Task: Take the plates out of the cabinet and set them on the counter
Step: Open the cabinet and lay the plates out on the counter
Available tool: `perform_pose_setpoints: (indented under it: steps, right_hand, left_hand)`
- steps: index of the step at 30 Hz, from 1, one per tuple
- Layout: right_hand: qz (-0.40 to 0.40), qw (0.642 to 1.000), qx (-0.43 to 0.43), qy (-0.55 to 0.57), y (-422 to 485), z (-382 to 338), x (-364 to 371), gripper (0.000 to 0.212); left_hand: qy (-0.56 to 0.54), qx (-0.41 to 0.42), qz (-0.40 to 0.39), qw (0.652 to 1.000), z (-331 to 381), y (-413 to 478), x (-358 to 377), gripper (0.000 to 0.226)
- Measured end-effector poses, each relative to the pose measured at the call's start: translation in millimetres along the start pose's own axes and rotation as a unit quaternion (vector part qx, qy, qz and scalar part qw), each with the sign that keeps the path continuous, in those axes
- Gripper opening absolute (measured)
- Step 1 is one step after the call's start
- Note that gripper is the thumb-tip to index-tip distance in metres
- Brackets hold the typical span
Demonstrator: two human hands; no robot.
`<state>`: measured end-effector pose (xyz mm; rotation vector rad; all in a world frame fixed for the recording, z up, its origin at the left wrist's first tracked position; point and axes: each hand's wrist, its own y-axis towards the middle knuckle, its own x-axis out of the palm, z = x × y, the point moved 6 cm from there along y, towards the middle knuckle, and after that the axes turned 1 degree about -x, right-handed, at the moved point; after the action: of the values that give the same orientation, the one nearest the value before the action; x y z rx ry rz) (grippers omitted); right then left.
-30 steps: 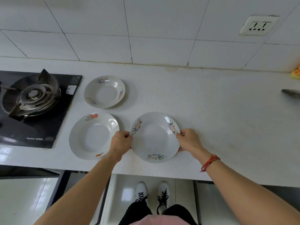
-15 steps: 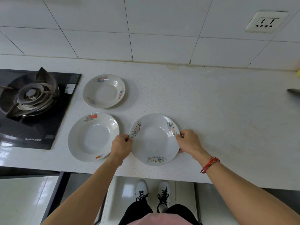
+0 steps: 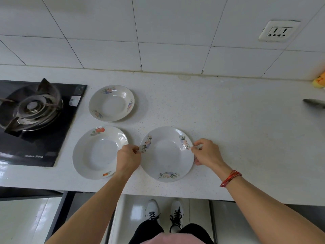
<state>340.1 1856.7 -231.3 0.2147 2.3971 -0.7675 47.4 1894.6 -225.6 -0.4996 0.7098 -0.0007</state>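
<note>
Three white flower-patterned plates lie on the white counter (image 3: 237,138). The nearest plate (image 3: 167,155), with pink flowers on its rim, sits near the front edge. My left hand (image 3: 128,157) pinches its left rim and my right hand (image 3: 206,152) pinches its right rim. The plate looks flat on the counter. A second plate (image 3: 98,152) with red fruit marks lies just left of it, partly under my left hand. A smaller third plate (image 3: 111,103) rests further back.
A black gas hob (image 3: 33,117) with a burner fills the left of the counter. At the right edge lie a metal utensil (image 3: 314,103) and an orange-yellow item (image 3: 319,81). A wall socket (image 3: 278,31) sits on the tiled wall. Below the counter, my shoes stand between cabinet fronts.
The plate between my hands has sunk slightly toward the counter's front and now lies flat. Both hands keep their pinch on its rim; the other plates have not moved.
</note>
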Motion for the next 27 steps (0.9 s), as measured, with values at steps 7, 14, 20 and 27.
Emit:
perform_pose_setpoints:
  steps: [7, 14, 20, 27]
  right_hand:
    - [-0.005, 1.0, 0.008, 0.001, -6, -7, -1, 0.027]
    - [-0.012, 1.0, 0.023, -0.013, -12, -7, 6, 0.028]
    - [0.003, 0.999, 0.031, 0.015, -9, -21, -6, 0.027]
    - [0.032, 0.998, 0.007, 0.049, 10, -62, -34, 0.024]
  left_hand:
    - [-0.042, -0.019, -0.005, 0.999, -4, 1, 0, 0.023]
    - [-0.043, -0.018, -0.002, 0.999, -4, 1, 1, 0.021]
    - [-0.049, -0.005, 0.002, 0.999, 10, 8, -7, 0.023]
    - [-0.055, 0.023, 0.011, 0.998, 50, 37, -22, 0.022]
